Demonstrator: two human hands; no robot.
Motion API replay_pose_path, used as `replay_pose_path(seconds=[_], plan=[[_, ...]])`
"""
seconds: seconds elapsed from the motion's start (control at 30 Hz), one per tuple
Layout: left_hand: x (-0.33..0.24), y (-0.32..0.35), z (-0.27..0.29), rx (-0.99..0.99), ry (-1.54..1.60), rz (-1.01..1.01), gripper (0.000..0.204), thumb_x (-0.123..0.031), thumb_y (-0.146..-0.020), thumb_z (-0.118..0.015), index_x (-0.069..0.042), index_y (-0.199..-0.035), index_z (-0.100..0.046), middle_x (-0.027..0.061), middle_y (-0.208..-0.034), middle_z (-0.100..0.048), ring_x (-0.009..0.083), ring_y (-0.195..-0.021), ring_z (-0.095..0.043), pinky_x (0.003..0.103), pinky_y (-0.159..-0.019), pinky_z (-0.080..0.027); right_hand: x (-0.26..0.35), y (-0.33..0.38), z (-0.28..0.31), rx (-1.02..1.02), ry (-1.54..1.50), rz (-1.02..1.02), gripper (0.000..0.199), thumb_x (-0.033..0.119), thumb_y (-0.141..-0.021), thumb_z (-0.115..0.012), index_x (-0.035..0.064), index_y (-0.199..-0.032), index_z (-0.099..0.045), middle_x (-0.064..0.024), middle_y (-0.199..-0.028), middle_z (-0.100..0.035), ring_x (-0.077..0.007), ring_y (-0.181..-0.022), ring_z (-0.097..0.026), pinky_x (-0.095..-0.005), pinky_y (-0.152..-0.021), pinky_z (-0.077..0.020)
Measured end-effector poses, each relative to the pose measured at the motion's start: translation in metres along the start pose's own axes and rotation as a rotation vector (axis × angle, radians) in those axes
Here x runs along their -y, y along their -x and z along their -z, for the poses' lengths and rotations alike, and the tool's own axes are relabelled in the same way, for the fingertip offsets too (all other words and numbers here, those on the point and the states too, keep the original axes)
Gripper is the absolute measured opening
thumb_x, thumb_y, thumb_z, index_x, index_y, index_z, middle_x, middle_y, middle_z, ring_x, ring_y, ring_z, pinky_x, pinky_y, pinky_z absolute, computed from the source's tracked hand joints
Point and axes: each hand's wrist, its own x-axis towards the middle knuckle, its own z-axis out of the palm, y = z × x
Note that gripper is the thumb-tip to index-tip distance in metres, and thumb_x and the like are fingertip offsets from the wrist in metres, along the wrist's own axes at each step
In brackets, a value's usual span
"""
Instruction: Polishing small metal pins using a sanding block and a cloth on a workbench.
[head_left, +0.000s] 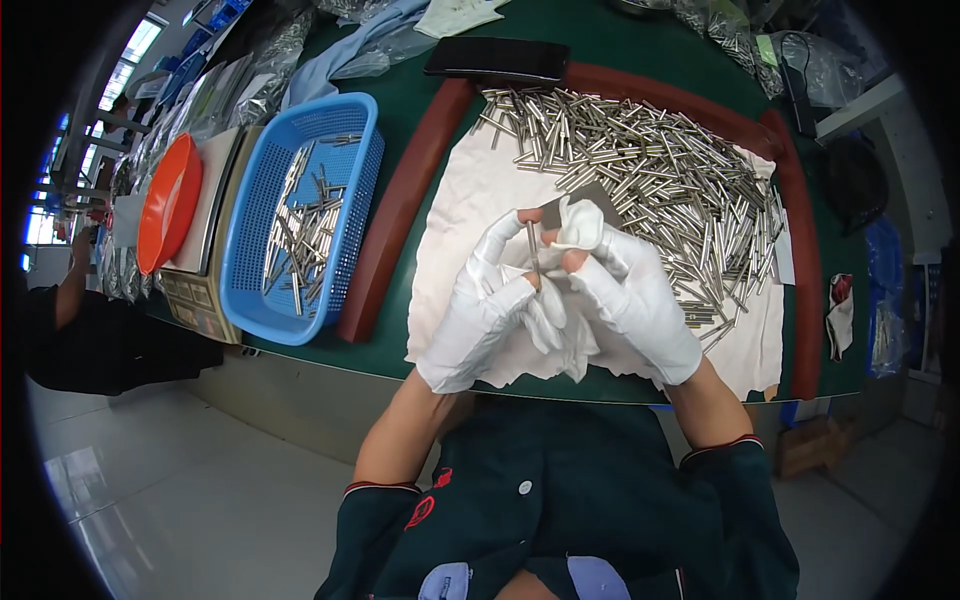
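Note:
Both my hands wear white gloves with the fingertips cut off. My left hand [480, 310] pinches a thin metal pin [533, 250] upright between thumb and fingers. My right hand [635, 300] holds a small white rag [580, 222] against the pin's upper part. Both hands hover over a white cloth [470, 200] spread inside a brown-rimmed tray [395, 215]. A big heap of similar metal pins [660, 170] lies on the cloth behind and to the right of my hands.
A blue plastic basket [255, 200] holding several pins stands left of the tray on the green table [400, 90]. An orange dish [165, 205] rests on a scale farther left. A black phone [497, 58] lies behind the tray. Another person's arm [70, 285] shows at far left.

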Motion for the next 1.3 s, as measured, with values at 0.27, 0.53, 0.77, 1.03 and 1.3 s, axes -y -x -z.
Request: replay_pose_path(seconds=[0.27, 0.53, 0.77, 1.03, 1.3], plan=[[0.012, 0.002, -0.007, 0.023, -0.431, -0.105, 0.054, 0.000, -0.090, -0.052, -0.002, -0.142, -0.036, 0.0102, -0.120, -0.054, 0.0124, -0.091, -0.061, 0.026, -0.083, -0.049, -0.008, -0.003, 0.005, -0.013, 0.028, -0.206, 0.023, 0.017, -0.094, -0.061, -0.0040, -0.103, -0.066, -0.0003, -0.080, -0.061, -0.0040, -0.070, -0.053, -0.0190, -0.062, -0.0419], [0.002, 0.012, 0.019, 0.082, 0.110, 0.023, 0.069, -0.008, -0.090, -0.059, -0.009, -0.149, -0.022, 0.0124, -0.083, -0.064, 0.0154, -0.065, -0.061, 0.025, -0.058, -0.050, 0.005, -0.001, 0.016, 0.166, 0.383, -0.124, 0.012, 0.003, -0.081, -0.067, -0.0038, -0.091, -0.068, -0.0053, -0.083, -0.063, -0.0110, -0.075, -0.060, -0.0247, -0.067, -0.0466], [0.001, 0.015, 0.037, 0.102, 0.480, 0.037, 0.073, -0.010, -0.091, -0.056, -0.013, -0.152, -0.017, 0.0063, -0.066, -0.051, 0.0126, -0.047, -0.045, 0.023, -0.045, -0.038, 0.018, 0.001, 0.022, 0.518, 1.052, 0.311, 0.050, 0.025, -0.060, -0.082, 0.0056, -0.103, -0.067, -0.0108, -0.091, -0.060, -0.0314, -0.091, -0.058, -0.0395, -0.075, -0.0481], [0.002, 0.013, 0.037, 0.110, 0.442, 0.028, 0.072, -0.010, -0.090, -0.056, -0.015, -0.152, -0.019, 0.0059, -0.066, -0.049, 0.0124, -0.047, -0.044, 0.024, -0.045, -0.039, 0.003, 0.003, 0.008, 0.469, 1.280, 0.249, 0.011, 0.011, -0.083, -0.059, 0.0049, -0.091, -0.058, -0.0090, -0.079, -0.059, -0.0255, -0.070, -0.063, -0.0374, -0.060, -0.0500], [-0.013, 0.018, 0.022, -0.040, 0.083, -0.122, 0.076, -0.017, -0.088, -0.063, -0.005, -0.149, -0.020, 0.0056, -0.059, -0.053, 0.0114, -0.042, -0.045, 0.023, -0.042, -0.037, 0.002, 0.000, 0.019, 0.542, 1.157, 0.248, 0.034, 0.010, -0.070, -0.069, 0.0096, -0.104, -0.065, -0.0099, -0.097, -0.061, -0.0319, -0.082, -0.061, -0.0393, -0.068, -0.0499]])
